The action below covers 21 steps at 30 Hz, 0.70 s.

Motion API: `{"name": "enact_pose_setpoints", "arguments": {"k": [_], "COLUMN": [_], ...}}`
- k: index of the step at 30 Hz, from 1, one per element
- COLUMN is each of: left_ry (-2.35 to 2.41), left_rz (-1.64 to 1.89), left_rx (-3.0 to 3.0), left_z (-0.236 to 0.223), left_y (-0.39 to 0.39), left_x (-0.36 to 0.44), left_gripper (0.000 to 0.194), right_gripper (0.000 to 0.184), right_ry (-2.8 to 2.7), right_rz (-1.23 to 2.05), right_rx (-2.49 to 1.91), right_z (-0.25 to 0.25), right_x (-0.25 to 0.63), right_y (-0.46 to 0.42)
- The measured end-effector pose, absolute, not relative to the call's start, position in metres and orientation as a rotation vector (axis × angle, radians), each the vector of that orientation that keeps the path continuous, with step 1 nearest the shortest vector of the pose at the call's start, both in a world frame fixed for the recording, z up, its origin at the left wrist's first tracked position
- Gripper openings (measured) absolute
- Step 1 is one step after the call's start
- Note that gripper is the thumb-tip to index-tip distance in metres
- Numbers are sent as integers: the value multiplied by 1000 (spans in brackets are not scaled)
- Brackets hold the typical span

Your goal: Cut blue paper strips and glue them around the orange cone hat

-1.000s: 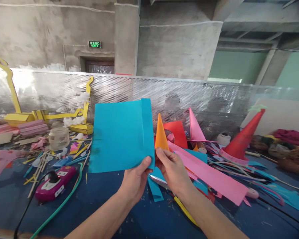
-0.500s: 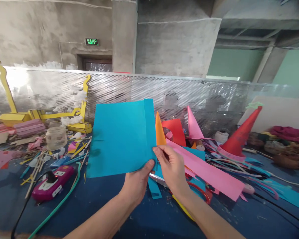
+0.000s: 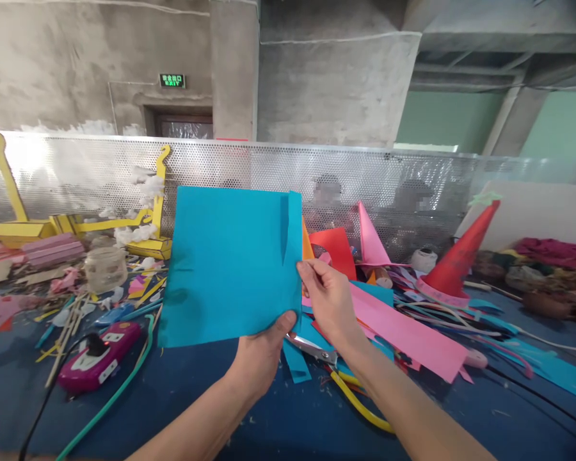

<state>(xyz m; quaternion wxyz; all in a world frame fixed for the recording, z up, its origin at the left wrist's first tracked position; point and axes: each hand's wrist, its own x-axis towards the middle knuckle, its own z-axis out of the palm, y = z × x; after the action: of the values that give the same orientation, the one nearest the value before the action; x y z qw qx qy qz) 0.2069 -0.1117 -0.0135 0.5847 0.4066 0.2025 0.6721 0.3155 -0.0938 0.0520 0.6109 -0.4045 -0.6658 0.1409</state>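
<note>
A blue sheet of paper [image 3: 225, 266] is held upright in front of me, with a narrow folded strip along its right edge. My left hand [image 3: 264, 349] grips its bottom edge near the right corner, thumb on the front face and the other fingers hidden behind. On the right edge, my right hand [image 3: 329, 294] pinches the folded strip between thumb and fingers. Scissors [image 3: 319, 354] with yellow handles lie on the table beneath my right hand, partly covered by my forearm.
At left lie a purple power strip [image 3: 98, 362], a glass jar [image 3: 105, 269] and yellow paper models [image 3: 24, 230]. To the right are a long pink paper strip [image 3: 413, 339], a pink cone [image 3: 370, 237] and a red cone [image 3: 463, 256]. A perforated metal screen [image 3: 269, 163] stands behind.
My right hand has moved up along the paper's right edge. The folded strip stands out from the sheet near the top, and more of the scissors shows.
</note>
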Motion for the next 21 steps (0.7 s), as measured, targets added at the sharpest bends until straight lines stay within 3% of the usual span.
{"name": "enact_pose_setpoints", "arguments": {"k": [4,13,21], "left_ry": [477,431,429], "left_rz": [1556,1554,1547], "left_rx": [1007,933,924], "left_z": [-16,-5,-7], "left_y": [-111,-106,-110], "left_x": [209,202,206], "left_gripper": [7,18,18], "right_gripper": [26,38,24], "right_ry": [-1455,-1685,-1651], "right_rz": [130,472,262], "right_rx": [-938,-945,-957], "right_z": [50,47,31], "right_x": [310,318,310], "right_y": [-94,-106,-104]}}
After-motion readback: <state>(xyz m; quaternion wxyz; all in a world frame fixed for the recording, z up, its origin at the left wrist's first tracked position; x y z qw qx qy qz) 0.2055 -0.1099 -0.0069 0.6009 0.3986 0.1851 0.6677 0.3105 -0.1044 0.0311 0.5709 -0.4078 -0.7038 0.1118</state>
